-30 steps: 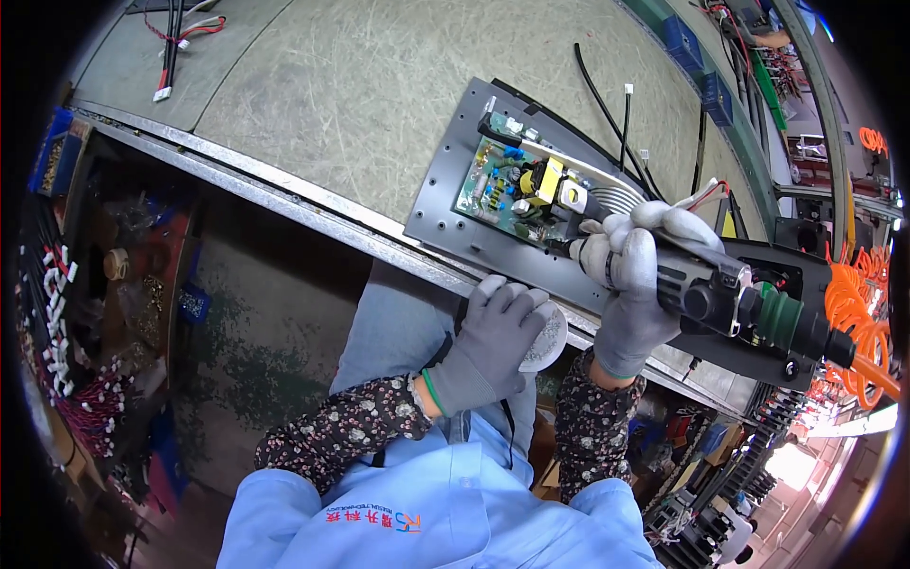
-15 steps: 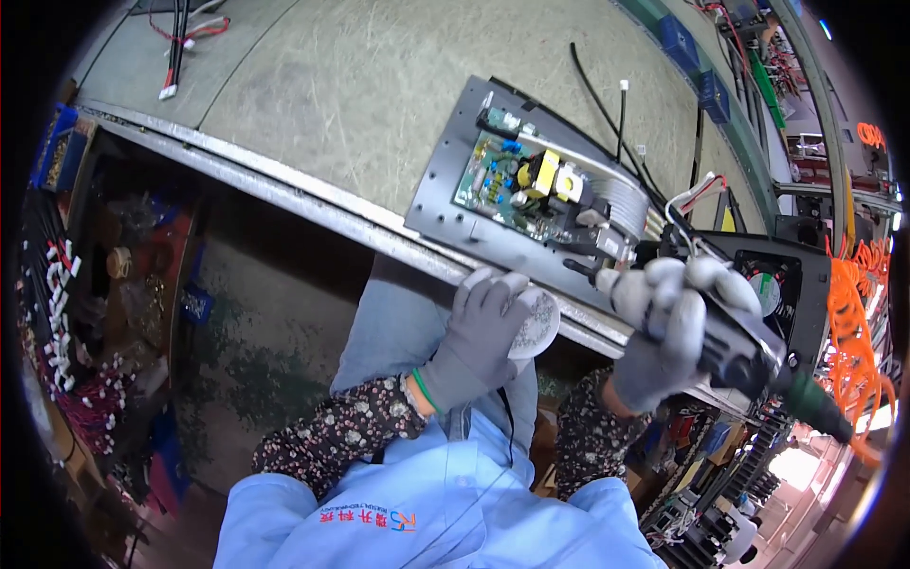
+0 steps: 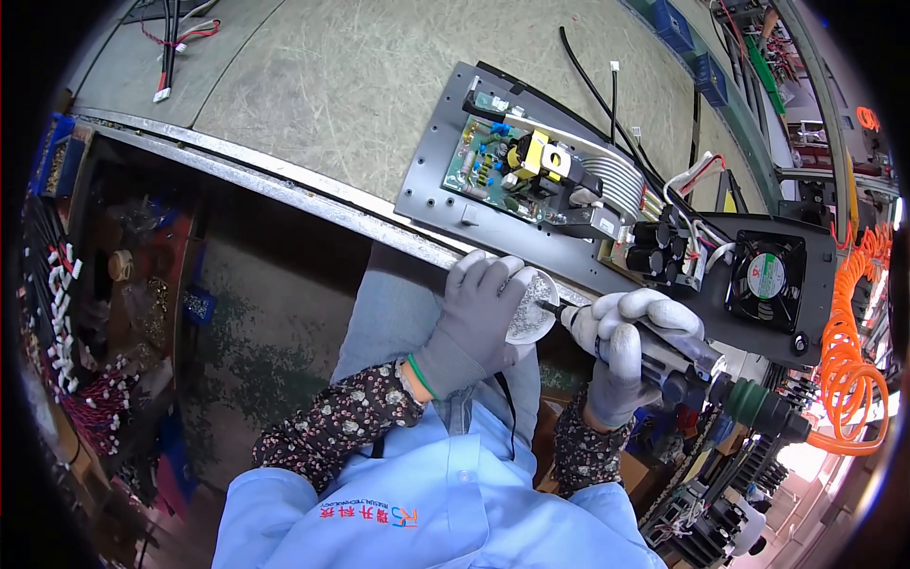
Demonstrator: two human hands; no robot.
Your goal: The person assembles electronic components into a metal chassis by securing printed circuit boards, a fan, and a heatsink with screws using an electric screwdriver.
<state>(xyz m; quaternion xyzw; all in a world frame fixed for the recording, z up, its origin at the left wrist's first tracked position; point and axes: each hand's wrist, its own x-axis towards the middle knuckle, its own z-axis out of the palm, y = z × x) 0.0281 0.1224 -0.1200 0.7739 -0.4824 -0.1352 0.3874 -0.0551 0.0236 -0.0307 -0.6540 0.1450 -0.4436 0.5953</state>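
At the bench's front edge, my left hand (image 3: 474, 318), in a grey glove with pale fingertips, grips a small white cup (image 3: 549, 331). Tiny silvery pieces that look like screws lie inside it. My right hand (image 3: 626, 346), gloved too, is wrapped round a pneumatic screwdriver (image 3: 749, 405) lying level, its dark bit pointing left into the cup. Whether a screw sits on the bit is too small to tell. Just beyond both hands lies a dark metal panel (image 3: 431, 194) bearing a green circuit board (image 3: 464, 171) with yellow transformers and a flat grey cable.
A black cooling fan (image 3: 766, 280) sits in the panel's right end, near the screwdriver. An orange coiled air hose (image 3: 844, 379) trails off the tool. Loose cables (image 3: 169, 57) lie at the bench's far left. Bundled wires (image 3: 57, 313) hang below left.
My right hand has brought the screwdriver left and down, so its bit now reaches into the cup. The cup tilts more openly toward the tool. The view has shifted slightly.
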